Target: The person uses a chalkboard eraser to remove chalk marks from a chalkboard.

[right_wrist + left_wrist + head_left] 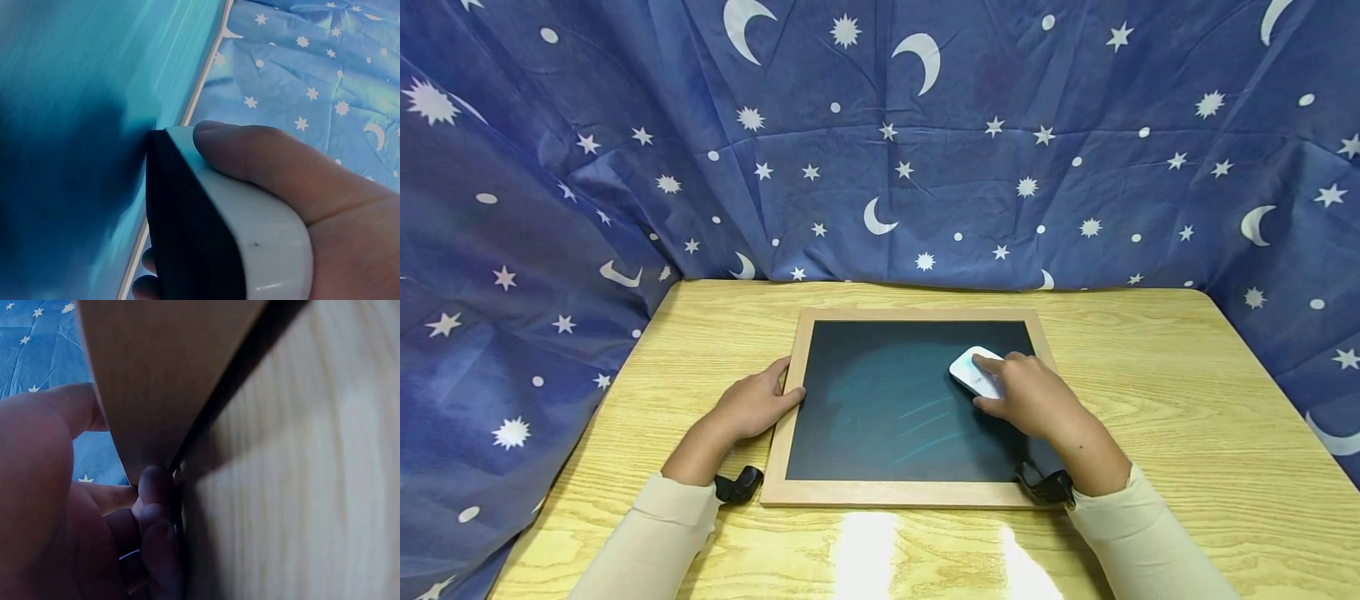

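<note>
A wood-framed chalkboard lies on the table, with faint chalk streaks near its middle and a pale smear across its upper part. My right hand grips a white eraser with a dark felt underside over the right half of the board. In the right wrist view the thumb lies along the white back of the eraser, and its dark pad faces the board. My left hand holds the frame's left side, thumb on top; in the left wrist view its fingers curl at the frame's edge.
The light wood-grain table extends on both sides of the board. A blue curtain with white stars and moons hangs behind and at the sides. Black wrist cameras are strapped to both wrists. Bright light patches fall on the table's front.
</note>
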`<action>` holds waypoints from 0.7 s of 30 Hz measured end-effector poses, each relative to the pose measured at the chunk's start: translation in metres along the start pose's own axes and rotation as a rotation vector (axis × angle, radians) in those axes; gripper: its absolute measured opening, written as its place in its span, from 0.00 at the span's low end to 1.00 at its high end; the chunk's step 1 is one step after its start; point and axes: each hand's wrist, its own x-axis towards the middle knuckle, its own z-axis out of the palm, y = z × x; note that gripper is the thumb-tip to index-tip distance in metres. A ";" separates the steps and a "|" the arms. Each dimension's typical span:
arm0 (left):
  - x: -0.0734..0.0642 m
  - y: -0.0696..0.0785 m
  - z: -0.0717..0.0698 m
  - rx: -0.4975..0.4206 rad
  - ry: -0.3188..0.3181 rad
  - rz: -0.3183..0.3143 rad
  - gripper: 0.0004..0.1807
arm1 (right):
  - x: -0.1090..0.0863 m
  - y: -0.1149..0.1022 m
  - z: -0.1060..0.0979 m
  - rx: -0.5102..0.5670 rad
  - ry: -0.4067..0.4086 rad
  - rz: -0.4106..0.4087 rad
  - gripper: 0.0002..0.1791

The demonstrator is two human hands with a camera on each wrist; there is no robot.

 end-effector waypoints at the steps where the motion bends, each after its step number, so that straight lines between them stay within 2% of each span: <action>1: 0.000 0.000 0.000 -0.002 -0.002 0.001 0.40 | 0.000 0.000 0.000 0.001 -0.004 0.004 0.34; 14: 0.001 0.000 -0.001 0.018 0.003 -0.001 0.40 | -0.002 -0.006 0.005 -0.050 0.042 -0.016 0.34; 21: 0.001 -0.001 0.000 0.013 -0.006 0.000 0.40 | -0.002 -0.015 0.010 -0.026 -0.014 -0.015 0.39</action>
